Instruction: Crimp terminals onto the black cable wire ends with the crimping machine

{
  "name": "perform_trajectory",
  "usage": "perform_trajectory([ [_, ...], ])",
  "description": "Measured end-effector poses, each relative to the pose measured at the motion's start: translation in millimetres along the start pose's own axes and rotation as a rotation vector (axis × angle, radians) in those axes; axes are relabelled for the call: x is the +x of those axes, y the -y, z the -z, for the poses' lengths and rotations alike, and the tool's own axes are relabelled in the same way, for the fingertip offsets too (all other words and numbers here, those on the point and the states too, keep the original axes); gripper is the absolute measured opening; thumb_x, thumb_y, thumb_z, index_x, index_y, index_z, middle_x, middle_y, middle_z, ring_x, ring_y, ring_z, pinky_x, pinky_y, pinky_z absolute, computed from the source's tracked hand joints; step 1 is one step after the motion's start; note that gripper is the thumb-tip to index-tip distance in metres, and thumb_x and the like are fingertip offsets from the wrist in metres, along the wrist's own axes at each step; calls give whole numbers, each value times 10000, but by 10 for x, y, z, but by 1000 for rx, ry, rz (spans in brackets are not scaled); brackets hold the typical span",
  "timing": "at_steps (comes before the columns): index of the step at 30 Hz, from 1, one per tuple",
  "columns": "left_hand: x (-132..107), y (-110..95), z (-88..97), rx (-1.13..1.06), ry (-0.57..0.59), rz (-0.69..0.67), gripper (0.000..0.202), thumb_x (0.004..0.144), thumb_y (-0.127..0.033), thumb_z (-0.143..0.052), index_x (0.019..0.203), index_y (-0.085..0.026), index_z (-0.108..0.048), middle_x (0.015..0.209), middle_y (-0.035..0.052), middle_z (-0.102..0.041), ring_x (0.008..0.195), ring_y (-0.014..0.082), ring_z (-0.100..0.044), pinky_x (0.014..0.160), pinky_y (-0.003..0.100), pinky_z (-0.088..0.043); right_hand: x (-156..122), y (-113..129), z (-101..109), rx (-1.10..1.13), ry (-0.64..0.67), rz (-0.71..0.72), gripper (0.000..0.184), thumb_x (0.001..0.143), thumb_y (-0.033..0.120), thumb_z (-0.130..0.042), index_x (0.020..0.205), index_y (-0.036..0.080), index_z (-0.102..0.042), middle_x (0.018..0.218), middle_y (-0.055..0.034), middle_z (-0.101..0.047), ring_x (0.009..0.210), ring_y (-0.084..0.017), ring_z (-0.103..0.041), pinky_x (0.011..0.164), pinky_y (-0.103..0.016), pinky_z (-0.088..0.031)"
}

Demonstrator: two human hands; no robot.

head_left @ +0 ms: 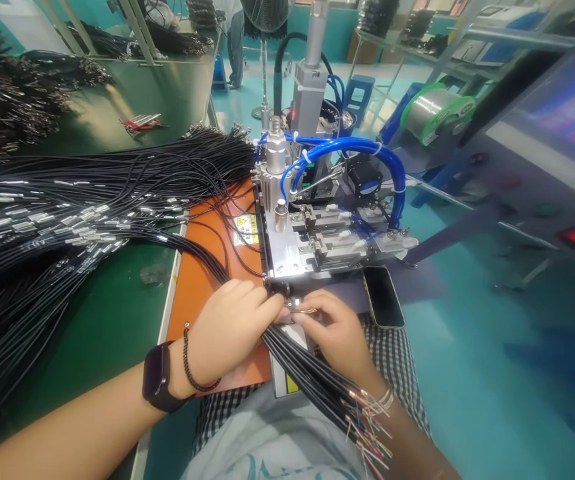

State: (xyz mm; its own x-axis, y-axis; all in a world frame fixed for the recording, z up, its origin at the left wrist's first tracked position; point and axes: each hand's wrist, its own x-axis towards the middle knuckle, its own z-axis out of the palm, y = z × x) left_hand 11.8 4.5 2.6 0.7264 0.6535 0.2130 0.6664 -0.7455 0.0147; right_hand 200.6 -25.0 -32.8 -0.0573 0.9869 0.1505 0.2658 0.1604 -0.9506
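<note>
My left hand and my right hand meet at the front edge of a small metal fixture machine. Both hands pinch a thin black cable end at the fixture's front slot. A bundle of black cables with stripped coloured wire tips runs under my right hand and across my right wrist. A black smartwatch and a bead bracelet sit on my left wrist.
A large heap of black cables with metal ferrules covers the green table at left. An orange mat lies under the machine. Blue air hoses arch over it. A phone lies at the right. A solder spool stands behind.
</note>
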Motion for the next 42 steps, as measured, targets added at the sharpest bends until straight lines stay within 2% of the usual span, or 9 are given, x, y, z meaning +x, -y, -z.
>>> perform_trajectory([
  [4,25,-1,-15,-19,-35,-49,183,931,-282,-436,1021,-206,-576,755,5,-577,691,190,-488,602,332,-344,9,16,-9,11,-66,-62,39,771,185,-670,751,210,-648,792,16,-622,746,-121,-572,671,-238,-442],
  [13,-7,-38,-45,-18,-146,-35,171,889,-231,-490,736,-184,-551,671,11,-591,627,194,-485,602,342,-353,-36,18,-44,-113,-253,88,183,799,164,-646,970,228,-647,854,11,-601,754,-113,-535,705,-242,-449],
  [19,-13,-45,-52,-1,-145,-33,161,886,-214,-486,742,-180,-548,674,15,-595,626,193,-491,604,338,-353,-42,35,-33,-220,-126,189,54,813,169,-634,799,218,-652,802,12,-629,801,-138,-554,761,-280,-441],
  [24,-8,-59,-49,12,-125,-40,175,893,-202,-470,734,-178,-540,670,20,-589,633,193,-490,615,337,-348,-26,42,-28,-246,-188,128,277,814,197,-634,1087,232,-615,968,-25,-612,876,-159,-552,767,-298,-459],
  [27,-11,-64,-46,8,-117,-24,174,887,-205,-477,722,-183,-530,660,16,-577,629,192,-481,609,339,-337,-47,67,-59,-249,-219,127,55,832,210,-611,869,215,-651,866,-17,-621,831,-157,-555,749,-303,-458],
  [30,-13,-66,-41,3,-132,-2,195,884,-211,-477,695,-185,-520,626,11,-554,608,191,-468,590,341,-324,-90,108,-129,-224,-170,189,130,836,201,-602,709,207,-627,716,0,-629,728,-147,-551,704,-299,-449],
  [33,-6,-68,-35,-10,-147,2,194,885,-213,-472,700,-182,-522,629,13,-552,613,191,-471,587,340,-327,-107,134,-165,-201,-103,205,120,829,209,-612,713,214,-644,713,1,-652,714,-149,-557,713,-300,-447],
  [38,10,-74,-42,8,-137,4,225,886,-222,-478,663,-190,-479,604,3,-509,596,185,-449,576,340,-315,-62,117,-105,-150,-250,-43,68,837,249,-601,810,209,-649,784,-12,-616,728,-147,-550,663,-277,-445],
  [42,4,-76,-53,13,-145,-10,217,888,-219,-471,673,-188,-484,614,9,-507,605,189,-444,577,343,-315,-48,102,-93,-145,-225,-9,109,855,226,-561,783,204,-641,768,-15,-614,726,-152,-550,671,-284,-446],
])
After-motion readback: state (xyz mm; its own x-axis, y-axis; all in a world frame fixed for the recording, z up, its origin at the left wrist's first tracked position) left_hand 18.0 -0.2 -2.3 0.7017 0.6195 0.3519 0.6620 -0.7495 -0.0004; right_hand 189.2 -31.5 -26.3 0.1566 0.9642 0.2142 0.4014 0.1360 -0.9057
